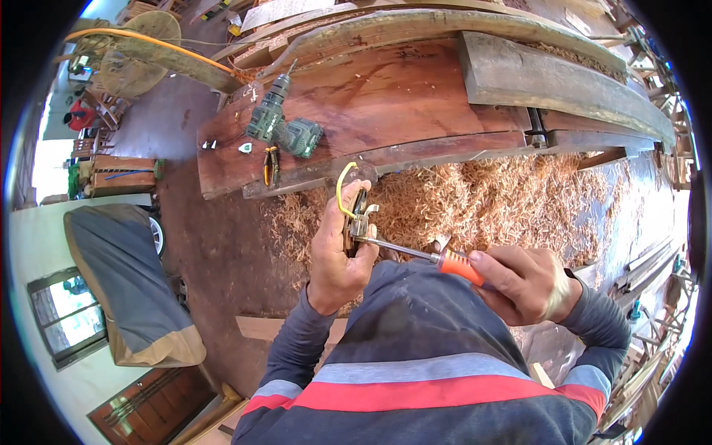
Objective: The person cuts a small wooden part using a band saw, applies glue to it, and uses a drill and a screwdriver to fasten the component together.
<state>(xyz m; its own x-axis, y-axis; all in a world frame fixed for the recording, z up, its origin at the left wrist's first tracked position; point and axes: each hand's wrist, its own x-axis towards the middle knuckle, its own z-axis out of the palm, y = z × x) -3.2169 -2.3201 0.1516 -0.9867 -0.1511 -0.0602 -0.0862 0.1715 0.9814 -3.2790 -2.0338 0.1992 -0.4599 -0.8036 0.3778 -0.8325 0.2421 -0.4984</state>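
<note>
My left hand (330,256) is closed around a small metal-and-dark fitting (360,225), with a short yellow wire (340,191) looping up from it. The exact kind of the fitting is hard to make out behind my fingers. Wrapped round the orange handle of a screwdriver (461,266) is my right hand (530,285). The screwdriver's shaft points left, and its tip meets the fitting beside my left thumb. Both hands are in front of my body, off the near edge of the wooden slab (371,96).
On the slab's left end lie a green cordless drill (280,127), orange-and-black pliers (271,166) and a small white piece (245,147). A thick plank (549,78) rests at the right. Wood shavings (475,204) cover the floor below. A covered vehicle (130,274) stands at far left.
</note>
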